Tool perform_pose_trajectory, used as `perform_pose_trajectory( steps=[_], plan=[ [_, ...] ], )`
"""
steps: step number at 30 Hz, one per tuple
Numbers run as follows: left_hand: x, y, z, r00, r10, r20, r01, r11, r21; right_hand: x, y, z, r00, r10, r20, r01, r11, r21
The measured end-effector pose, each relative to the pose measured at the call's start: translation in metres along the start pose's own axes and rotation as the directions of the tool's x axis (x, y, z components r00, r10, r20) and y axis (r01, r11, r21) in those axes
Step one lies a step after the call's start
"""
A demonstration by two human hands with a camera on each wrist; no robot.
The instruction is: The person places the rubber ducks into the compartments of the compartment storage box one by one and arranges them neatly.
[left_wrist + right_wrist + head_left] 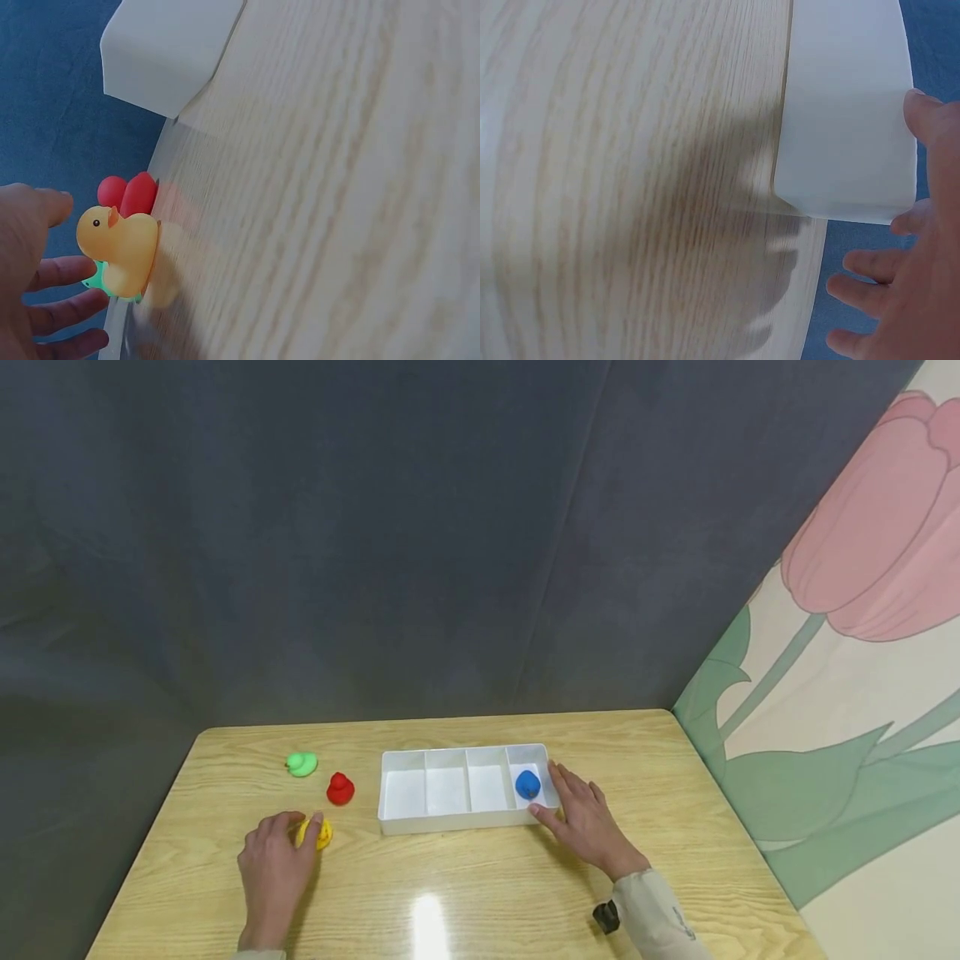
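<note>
Beside a yellow rubber duck (324, 835) is my left hand (277, 860), thumb and fingers spread about it. In the left wrist view the duck (127, 244) stands upright on the table, with a gap between it and the thumb. Around the right end of a white tray (450, 822) with compartments lies my right hand (588, 822). Its thumb touches the front rim, and its other fingers extend along the end wall. A blue duck (527, 785) sits in the rightmost compartment. The right wrist view shows the tray's outer wall (844, 127) under the thumb.
Behind the yellow duck are a red duck (341, 790) and a green duck (303, 765). A dark curtain (375, 543) hangs at the back of the wooden table (360, 902). A small black object (606, 917) shows by the right sleeve. A tulip-painted wall (840, 693) borders the right side.
</note>
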State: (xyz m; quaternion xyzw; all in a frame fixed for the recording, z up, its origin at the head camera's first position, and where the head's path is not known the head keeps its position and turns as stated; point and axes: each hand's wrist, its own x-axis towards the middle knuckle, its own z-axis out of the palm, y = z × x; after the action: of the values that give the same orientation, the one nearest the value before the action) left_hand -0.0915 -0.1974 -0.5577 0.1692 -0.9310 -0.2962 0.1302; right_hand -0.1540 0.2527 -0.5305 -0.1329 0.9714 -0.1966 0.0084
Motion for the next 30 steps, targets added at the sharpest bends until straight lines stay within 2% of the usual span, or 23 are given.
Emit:
perform_pose_trajectory(
  steps=[11, 19, 30],
  plan=[
    [-0.0077, -0.0032, -0.0007, 0.997, 0.016, 0.078, -0.014, 1.000, -0.016, -0.0005, 0.0000, 0.0002, 1.000, -0.006, -0.011, 0.006, 1.000, 0.008],
    [-0.0102, -0.0001, -0.0009, 0.998, 0.028, 0.055, -0.026, 0.999, -0.033, -0.0006, -0.0007, -0.0002, 1.000, -0.010, -0.005, 0.010, 1.000, 0.011],
    [-0.0099, -0.0018, -0.0004, 0.996, 0.017, 0.082, -0.016, 1.000, -0.018, -0.0003, -0.0003, -0.0002, 1.000, -0.006, 0.004, 0.006, 1.000, 0.007]
  ],
)
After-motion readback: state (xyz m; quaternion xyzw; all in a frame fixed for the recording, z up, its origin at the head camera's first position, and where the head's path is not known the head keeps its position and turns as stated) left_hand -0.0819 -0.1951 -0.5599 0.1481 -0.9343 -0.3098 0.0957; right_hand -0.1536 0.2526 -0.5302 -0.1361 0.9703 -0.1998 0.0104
